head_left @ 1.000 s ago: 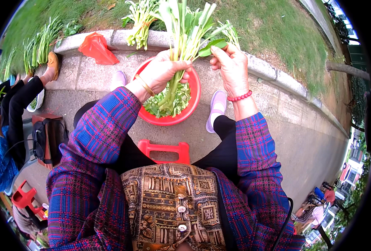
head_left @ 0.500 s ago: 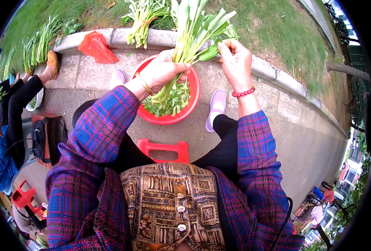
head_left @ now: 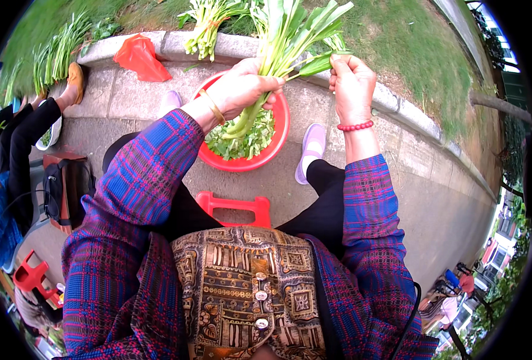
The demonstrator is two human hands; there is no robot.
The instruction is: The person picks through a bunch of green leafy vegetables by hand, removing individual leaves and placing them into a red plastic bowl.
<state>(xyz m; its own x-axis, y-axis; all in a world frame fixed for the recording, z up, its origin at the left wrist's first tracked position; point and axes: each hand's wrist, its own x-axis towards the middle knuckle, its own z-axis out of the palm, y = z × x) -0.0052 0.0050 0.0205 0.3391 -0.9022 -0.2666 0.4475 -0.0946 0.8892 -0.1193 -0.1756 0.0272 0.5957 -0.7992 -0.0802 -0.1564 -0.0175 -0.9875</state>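
My left hand (head_left: 242, 90) is wrapped round the pale stems of a bunch of leafy greens (head_left: 281, 42), holding it tilted with the leaves pointing away from me. Out to the right, my right hand (head_left: 351, 81) pinches the tip of one long green leaf (head_left: 315, 65) that stretches from the bunch. Below the held bunch, a red plastic basin (head_left: 283, 129) stands on the pavement between my feet. Loose leaves and cut green pieces (head_left: 242, 147) lie in it; my left hand and the stems hide part of them.
A red plastic stool (head_left: 236, 207) is close in front of me. Beyond the basin runs a stone curb (head_left: 230, 45) with another bunch of greens (head_left: 205, 33) leaning on it and a red plastic bag (head_left: 141, 57). To the left sit a person in blue (head_left: 0, 216) and a dark bag (head_left: 62, 189).
Both hands have moved slightly right with the bunch. My right hand has drawn the pinched leaf farther out from the stems, which looks more stretched sideways.
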